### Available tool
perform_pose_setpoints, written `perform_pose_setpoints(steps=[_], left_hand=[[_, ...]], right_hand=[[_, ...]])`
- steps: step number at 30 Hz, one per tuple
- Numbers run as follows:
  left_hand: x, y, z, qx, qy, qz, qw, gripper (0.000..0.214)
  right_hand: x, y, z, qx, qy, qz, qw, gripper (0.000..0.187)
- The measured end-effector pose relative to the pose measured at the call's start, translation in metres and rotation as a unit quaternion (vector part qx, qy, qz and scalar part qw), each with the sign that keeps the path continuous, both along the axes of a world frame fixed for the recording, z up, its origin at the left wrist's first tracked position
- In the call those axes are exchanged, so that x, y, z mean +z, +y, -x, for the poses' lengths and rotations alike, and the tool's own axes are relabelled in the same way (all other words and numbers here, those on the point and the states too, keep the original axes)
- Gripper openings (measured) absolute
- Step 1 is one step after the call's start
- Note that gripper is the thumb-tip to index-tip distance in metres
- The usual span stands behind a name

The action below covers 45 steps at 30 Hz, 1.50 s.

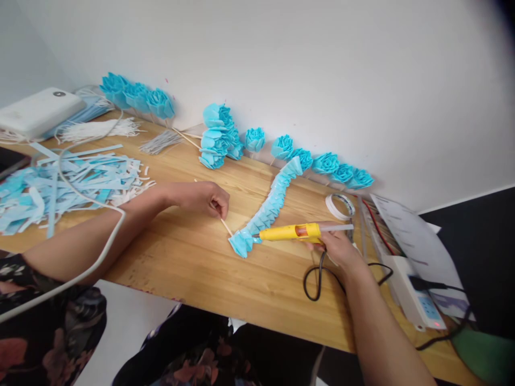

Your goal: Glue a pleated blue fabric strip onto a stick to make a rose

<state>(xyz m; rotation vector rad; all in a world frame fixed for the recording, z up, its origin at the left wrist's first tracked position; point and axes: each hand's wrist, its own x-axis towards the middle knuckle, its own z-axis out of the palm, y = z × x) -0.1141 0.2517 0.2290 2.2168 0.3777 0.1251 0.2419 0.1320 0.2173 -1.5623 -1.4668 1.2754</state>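
Centrally, a ruffled light-blue strip [269,208] of overlapping pleats curves toward one o'clock on the table [189,262]. From its lower end, the left hand [207,198], at eleven, pinches a stick [226,227]; the right hand [338,246], at three, grips a yellow glue gun [281,233].

The glue gun [277,233] looks plastic, the tabletop [193,257] smooth wood.
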Motion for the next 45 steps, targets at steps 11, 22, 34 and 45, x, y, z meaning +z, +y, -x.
perform_pose_setpoints(steps=[11, 22, 34, 45], left_hand=[[0.0, 0.0, 0.0, -0.006, 0.009, -0.012, 1.0, 0.013], [0.001, 0.0, 0.0, -0.008, 0.009, -0.015, 1.0, 0.014], [0.001, -0.001, 0.0, 0.001, -0.002, -0.004, 1.0, 0.011], [0.0, 0.0, 0.0, 0.0, 0.012, -0.016, 1.0, 0.014]], right_hand=[[-0.003, 0.003, -0.003, 0.0, -0.012, 0.007, 1.0, 0.019], [-0.002, 0.003, 0.005, 0.027, -0.024, 0.026, 0.999, 0.022], [-0.004, 0.004, 0.001, 0.031, -0.009, 0.03, 0.999, 0.02], [-0.01, 0.005, -0.004, 0.07, -0.054, -0.003, 0.996, 0.036]])
